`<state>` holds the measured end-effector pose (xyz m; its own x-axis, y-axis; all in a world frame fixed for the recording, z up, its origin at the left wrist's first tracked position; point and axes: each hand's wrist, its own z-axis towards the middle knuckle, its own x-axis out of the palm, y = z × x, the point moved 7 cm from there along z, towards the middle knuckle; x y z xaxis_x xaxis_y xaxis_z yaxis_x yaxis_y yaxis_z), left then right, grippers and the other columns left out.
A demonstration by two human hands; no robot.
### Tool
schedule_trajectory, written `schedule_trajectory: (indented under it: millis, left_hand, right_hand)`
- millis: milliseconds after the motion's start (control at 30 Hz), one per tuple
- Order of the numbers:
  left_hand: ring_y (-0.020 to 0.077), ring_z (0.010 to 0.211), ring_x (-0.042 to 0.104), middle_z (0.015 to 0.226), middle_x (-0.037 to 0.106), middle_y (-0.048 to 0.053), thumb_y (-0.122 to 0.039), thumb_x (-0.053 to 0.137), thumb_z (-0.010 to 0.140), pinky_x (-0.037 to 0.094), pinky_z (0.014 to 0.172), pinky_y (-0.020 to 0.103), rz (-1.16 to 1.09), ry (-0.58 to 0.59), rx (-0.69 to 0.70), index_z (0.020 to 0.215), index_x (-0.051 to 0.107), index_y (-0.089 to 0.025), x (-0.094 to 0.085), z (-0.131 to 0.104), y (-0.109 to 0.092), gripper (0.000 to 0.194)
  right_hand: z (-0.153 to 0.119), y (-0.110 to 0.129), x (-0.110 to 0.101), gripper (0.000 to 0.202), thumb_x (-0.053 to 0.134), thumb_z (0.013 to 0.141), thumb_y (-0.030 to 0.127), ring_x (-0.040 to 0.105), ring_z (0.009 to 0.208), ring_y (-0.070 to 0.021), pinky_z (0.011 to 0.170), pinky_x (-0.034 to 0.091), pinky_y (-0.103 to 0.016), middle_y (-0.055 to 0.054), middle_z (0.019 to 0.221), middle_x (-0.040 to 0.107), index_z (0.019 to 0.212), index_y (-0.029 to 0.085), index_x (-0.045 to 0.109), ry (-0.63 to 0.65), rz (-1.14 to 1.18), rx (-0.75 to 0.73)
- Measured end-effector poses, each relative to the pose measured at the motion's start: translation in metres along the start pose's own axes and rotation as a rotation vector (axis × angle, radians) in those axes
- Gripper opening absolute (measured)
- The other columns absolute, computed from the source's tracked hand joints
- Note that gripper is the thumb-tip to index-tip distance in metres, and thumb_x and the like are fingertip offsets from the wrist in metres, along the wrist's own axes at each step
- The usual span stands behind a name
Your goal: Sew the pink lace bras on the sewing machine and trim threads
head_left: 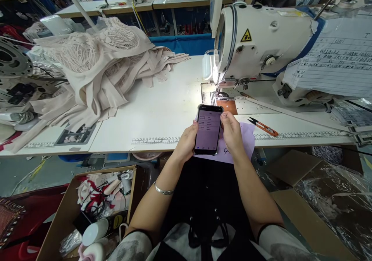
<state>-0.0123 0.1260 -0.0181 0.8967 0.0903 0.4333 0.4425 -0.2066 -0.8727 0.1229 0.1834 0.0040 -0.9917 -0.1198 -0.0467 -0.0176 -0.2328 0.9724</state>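
Observation:
A smartphone [208,131] with lines of text on its lit screen is held upright over the front edge of the sewing table. Its left side rests in my left hand [186,142], the fingers wrapped behind it. My right hand [231,132] grips the phone's upper right corner, thumb at the edge. Under the phone and my right hand lies a sheet of purple paper [246,139] with handwriting on it, partly covered. Just right of it are orange thread snips [263,126]. Behind the phone stands a white sewing machine [258,40], its needle area lit.
Beige lace garment pieces [116,55] are heaped on the table's left. A printed ruler strip [157,141] runs along the front edge. Below left stands a cardboard box [62,218] of scraps and bottles; an open carton [293,210] with plastic wrap sits below right. Handwritten sheets [334,55] hang on the machine.

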Motion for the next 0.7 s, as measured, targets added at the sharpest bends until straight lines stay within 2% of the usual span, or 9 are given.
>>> schedule_trajectory:
  millis: [300,533,700]
  left_hand:
    - [0.0329,0.115,0.071,0.116,0.077,0.014,-0.064,0.05,0.098,0.063,0.087,0.042,0.016,0.027,0.011,0.113,0.076,-0.016,0.0016,-0.0014,-0.0005,0.057]
    - [0.0319,0.109,0.073,0.117,0.077,0.013,-0.067,0.056,0.094,0.06,0.094,0.043,0.036,0.049,-0.02,0.112,0.075,-0.016,0.0039,-0.0027,-0.0008,0.058]
    - [0.0341,0.118,0.069,0.118,0.077,0.014,-0.071,0.057,0.091,0.06,0.096,0.044,0.055,0.045,0.009,0.111,0.075,-0.015,0.0046,-0.0017,-0.0026,0.062]
  right_hand:
    - [0.0002,-0.0009,-0.001,0.046,0.052,0.095,0.066,0.045,0.067,-0.0133,0.064,0.039,-0.027,0.003,0.073,0.049,0.079,0.023,0.052,-0.011,-0.007,-0.001]
    - [-0.0002,-0.0093,-0.0014,0.042,0.051,0.096,0.064,0.05,0.063,-0.015,0.056,0.043,-0.027,0.003,0.069,0.049,0.079,0.025,0.052,-0.039,0.088,0.051]
    - [0.0006,-0.0065,-0.0032,0.047,0.056,0.092,0.067,0.043,0.059,-0.0129,0.055,0.037,-0.026,0.004,0.065,0.043,0.076,0.024,0.05,-0.061,0.068,0.031]
